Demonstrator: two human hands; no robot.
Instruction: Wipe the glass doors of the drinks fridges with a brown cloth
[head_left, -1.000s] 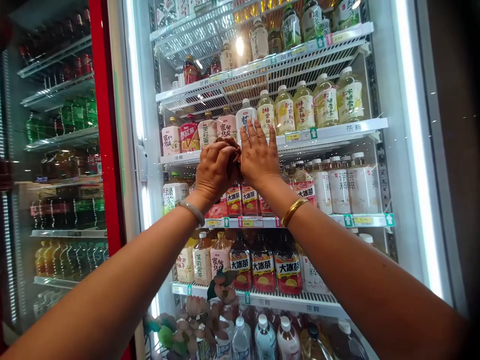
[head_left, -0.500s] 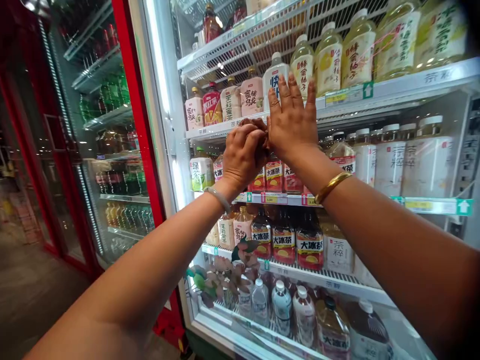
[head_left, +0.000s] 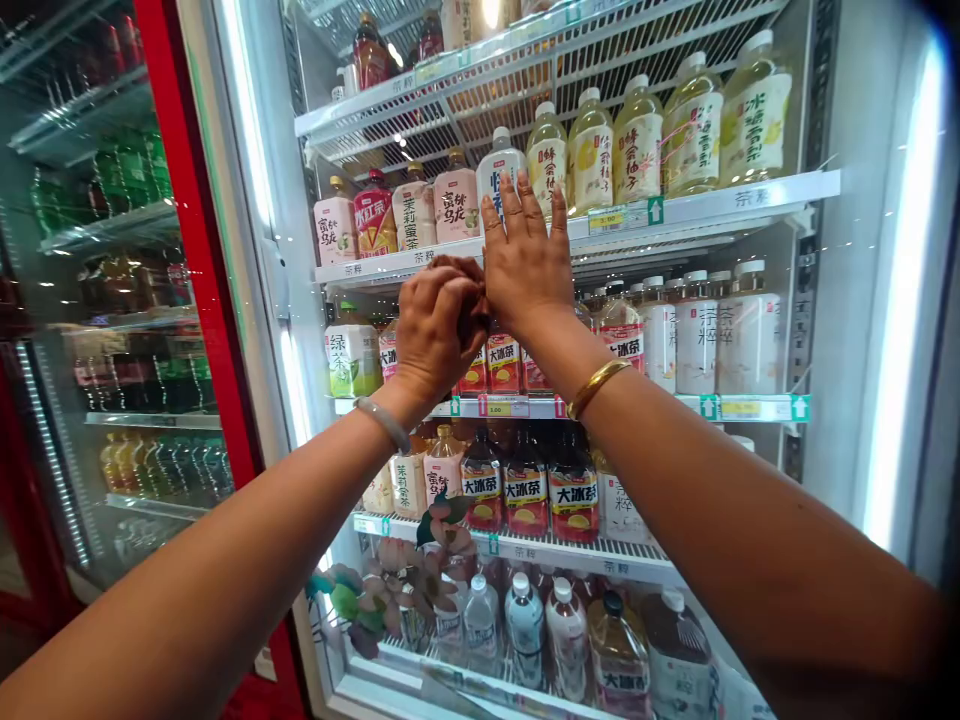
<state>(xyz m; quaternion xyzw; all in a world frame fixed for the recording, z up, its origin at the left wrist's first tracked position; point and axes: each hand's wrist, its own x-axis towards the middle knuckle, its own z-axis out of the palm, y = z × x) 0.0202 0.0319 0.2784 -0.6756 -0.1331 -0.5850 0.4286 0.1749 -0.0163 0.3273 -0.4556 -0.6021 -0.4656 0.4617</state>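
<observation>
My right hand [head_left: 527,262] lies flat with fingers spread, against what looks like the clear glass door of a lit drinks cooler. A gold bangle [head_left: 596,388] circles that wrist. Just left of it, my left hand [head_left: 435,325] is curled closed close to the same pane. A dark brown shape beside its fingers may be their reflection; whether the fist holds anything is hidden. A pale bangle [head_left: 384,424] sits on the left wrist. Behind the hands stand a white bottle with blue lettering [head_left: 496,165] and red-labelled iced tea bottles [head_left: 503,362].
Bottled drinks fill several wire shelves [head_left: 720,212], among them yellow-green bottles [head_left: 694,125] at upper right and dark tea bottles [head_left: 526,490] lower down. Leaf shapes [head_left: 420,575] show over the lower glass. A red door frame [head_left: 202,260] and a second cooler [head_left: 112,420] are at left.
The view has turned right and a little upward, showing more of the cooler's right side. Both hands keep nearly the same pose and place against the shelves.
</observation>
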